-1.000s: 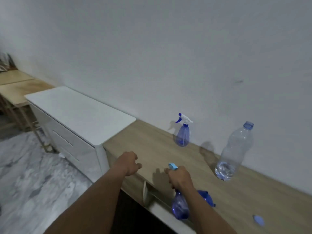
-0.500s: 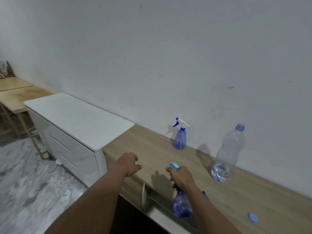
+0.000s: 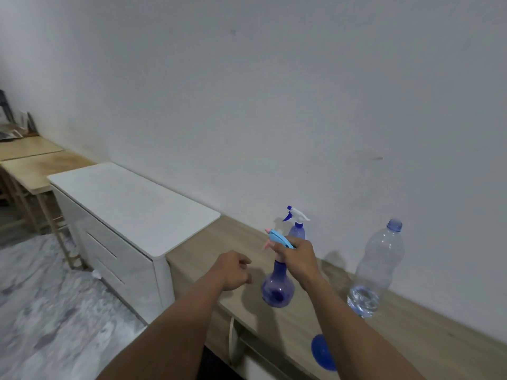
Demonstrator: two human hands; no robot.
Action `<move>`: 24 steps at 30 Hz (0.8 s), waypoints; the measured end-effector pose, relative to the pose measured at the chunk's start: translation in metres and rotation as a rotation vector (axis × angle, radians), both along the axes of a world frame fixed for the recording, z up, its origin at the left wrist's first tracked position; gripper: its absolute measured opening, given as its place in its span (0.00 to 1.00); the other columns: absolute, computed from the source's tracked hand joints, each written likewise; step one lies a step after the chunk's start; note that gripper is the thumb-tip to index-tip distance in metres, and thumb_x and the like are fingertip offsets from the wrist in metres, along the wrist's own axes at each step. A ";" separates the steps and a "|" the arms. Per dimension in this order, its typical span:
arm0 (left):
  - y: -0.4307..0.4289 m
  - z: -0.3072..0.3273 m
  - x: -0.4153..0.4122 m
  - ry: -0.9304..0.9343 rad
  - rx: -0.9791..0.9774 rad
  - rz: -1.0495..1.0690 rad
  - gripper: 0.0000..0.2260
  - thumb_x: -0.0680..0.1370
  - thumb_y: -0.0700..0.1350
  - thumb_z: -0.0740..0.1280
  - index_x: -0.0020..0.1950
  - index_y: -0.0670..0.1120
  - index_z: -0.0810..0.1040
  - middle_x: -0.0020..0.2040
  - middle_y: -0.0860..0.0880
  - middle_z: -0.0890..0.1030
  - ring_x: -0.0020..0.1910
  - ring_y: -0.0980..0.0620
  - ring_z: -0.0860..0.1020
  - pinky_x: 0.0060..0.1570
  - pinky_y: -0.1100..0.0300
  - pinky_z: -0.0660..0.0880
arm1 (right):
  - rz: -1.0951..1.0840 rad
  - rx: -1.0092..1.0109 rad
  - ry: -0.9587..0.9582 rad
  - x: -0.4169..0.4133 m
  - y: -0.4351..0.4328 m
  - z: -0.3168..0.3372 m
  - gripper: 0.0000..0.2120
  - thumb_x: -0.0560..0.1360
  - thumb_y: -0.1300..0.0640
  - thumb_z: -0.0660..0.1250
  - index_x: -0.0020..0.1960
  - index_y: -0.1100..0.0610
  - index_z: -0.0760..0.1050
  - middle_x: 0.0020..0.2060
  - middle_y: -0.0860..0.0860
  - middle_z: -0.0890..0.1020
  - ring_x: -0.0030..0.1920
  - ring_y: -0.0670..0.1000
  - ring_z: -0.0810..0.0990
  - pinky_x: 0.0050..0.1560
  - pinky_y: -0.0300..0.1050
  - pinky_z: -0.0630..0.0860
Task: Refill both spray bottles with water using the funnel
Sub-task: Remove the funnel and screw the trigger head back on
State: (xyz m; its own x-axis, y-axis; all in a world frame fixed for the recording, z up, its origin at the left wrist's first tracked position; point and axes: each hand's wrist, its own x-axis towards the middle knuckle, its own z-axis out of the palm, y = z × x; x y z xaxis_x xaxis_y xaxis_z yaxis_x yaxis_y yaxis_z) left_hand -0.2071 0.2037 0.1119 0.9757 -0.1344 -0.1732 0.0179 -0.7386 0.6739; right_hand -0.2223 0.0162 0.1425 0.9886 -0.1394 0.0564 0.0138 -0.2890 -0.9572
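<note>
My right hand (image 3: 299, 259) grips the neck of a blue spray bottle (image 3: 277, 287) with a light-blue and pink trigger head, held in the air above the wooden counter (image 3: 411, 341). My left hand (image 3: 233, 270) hovers just left of it, fingers loosely curled, holding nothing. A second blue spray bottle (image 3: 297, 229) with a white and blue head stands by the wall, partly behind my right hand. A clear water bottle (image 3: 375, 270) with a blue cap and a little water stands to the right. A blue funnel (image 3: 322, 352) lies on the counter under my right forearm.
A white cabinet (image 3: 131, 207) adjoins the counter on the left, with wooden tables (image 3: 35, 165) beyond it. A marbled floor (image 3: 55, 311) lies below. The white wall runs behind the counter.
My right hand has lifted the spray bottle up from below the counter's front edge to above the counter. The view has shifted right and my left hand has stayed beside it.
</note>
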 end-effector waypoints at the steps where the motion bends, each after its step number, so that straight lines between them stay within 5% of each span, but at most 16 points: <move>1: -0.003 0.000 0.006 0.005 -0.020 -0.001 0.27 0.68 0.43 0.77 0.67 0.46 0.77 0.60 0.47 0.81 0.53 0.55 0.78 0.49 0.67 0.70 | -0.001 -0.006 0.004 0.007 0.000 0.003 0.06 0.76 0.51 0.73 0.43 0.52 0.86 0.34 0.50 0.81 0.33 0.45 0.75 0.36 0.38 0.74; 6: -0.012 0.000 0.040 0.025 -0.078 -0.063 0.33 0.64 0.45 0.79 0.68 0.47 0.76 0.62 0.49 0.80 0.57 0.53 0.79 0.52 0.64 0.74 | 0.015 0.019 -0.041 0.045 0.002 0.013 0.04 0.75 0.58 0.74 0.46 0.59 0.84 0.35 0.51 0.80 0.33 0.45 0.75 0.36 0.36 0.72; 9: -0.012 -0.006 0.068 -0.016 -0.092 -0.113 0.33 0.62 0.49 0.81 0.65 0.48 0.77 0.57 0.51 0.82 0.50 0.55 0.80 0.43 0.70 0.72 | 0.004 0.013 -0.043 0.071 0.009 0.016 0.04 0.74 0.61 0.74 0.48 0.60 0.83 0.34 0.48 0.81 0.33 0.44 0.76 0.34 0.33 0.72; 14: -0.003 -0.017 0.128 -0.048 -0.179 -0.237 0.25 0.65 0.41 0.80 0.60 0.46 0.78 0.50 0.52 0.81 0.45 0.55 0.78 0.36 0.75 0.70 | -0.068 -0.035 -0.050 0.122 0.026 0.007 0.05 0.75 0.65 0.72 0.49 0.64 0.78 0.35 0.49 0.82 0.31 0.41 0.79 0.34 0.35 0.74; 19: 0.010 -0.049 0.202 -0.058 -0.244 -0.267 0.17 0.62 0.42 0.78 0.50 0.49 0.82 0.43 0.51 0.84 0.39 0.58 0.81 0.42 0.55 0.77 | -0.188 -0.131 0.007 0.178 0.037 -0.010 0.05 0.76 0.64 0.69 0.51 0.58 0.82 0.39 0.46 0.84 0.36 0.37 0.81 0.36 0.30 0.75; 22: 0.013 -0.083 0.248 -0.010 -0.241 -0.307 0.16 0.64 0.42 0.77 0.50 0.47 0.81 0.43 0.50 0.83 0.39 0.62 0.80 0.41 0.65 0.76 | -0.236 -0.195 0.068 0.216 0.045 -0.028 0.07 0.76 0.63 0.69 0.50 0.53 0.83 0.40 0.46 0.85 0.39 0.43 0.83 0.39 0.34 0.78; 24: 0.011 -0.099 0.270 -0.001 -0.202 -0.318 0.12 0.67 0.44 0.76 0.48 0.48 0.79 0.43 0.48 0.82 0.46 0.53 0.82 0.47 0.60 0.80 | -0.275 -0.244 0.107 0.240 0.051 -0.040 0.08 0.76 0.63 0.69 0.52 0.53 0.81 0.41 0.45 0.83 0.40 0.46 0.82 0.39 0.33 0.78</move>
State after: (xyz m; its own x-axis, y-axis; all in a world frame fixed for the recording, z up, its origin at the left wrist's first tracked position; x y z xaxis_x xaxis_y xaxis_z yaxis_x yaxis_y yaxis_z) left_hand 0.0629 0.2151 0.0131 0.8796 -0.4624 -0.1115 -0.1917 -0.5592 0.8065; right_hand 0.0179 0.0669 0.1023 0.9183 -0.3954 0.0196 -0.1918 -0.4877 -0.8517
